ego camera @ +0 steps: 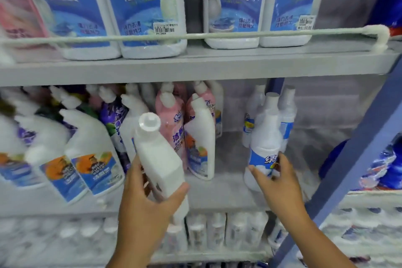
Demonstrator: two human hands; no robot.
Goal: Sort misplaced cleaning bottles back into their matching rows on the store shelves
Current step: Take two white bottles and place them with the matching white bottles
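My left hand (145, 193) is shut on a plain white angled-neck bottle (158, 154), held in front of the middle shelf with its blank back toward me. My right hand (276, 180) reaches to a round white bottle with a blue label (264, 137) at the shelf's right; thumb and fingers touch its lower body, though a closed grip is unclear. Behind it stand two similar round bottles (287, 115). Left of centre are pink bottles (169, 115) and a white angled-neck bottle (201, 137).
The upper shelf (195, 67) carries large white jugs with blue labels (148, 6) behind a rail. Angled-neck bottles with blue-orange labels (91, 154) and purple ones crowd the middle shelf's left. A blue upright post (348, 169) runs at right. Small white bottles (217, 230) fill the lower shelf.
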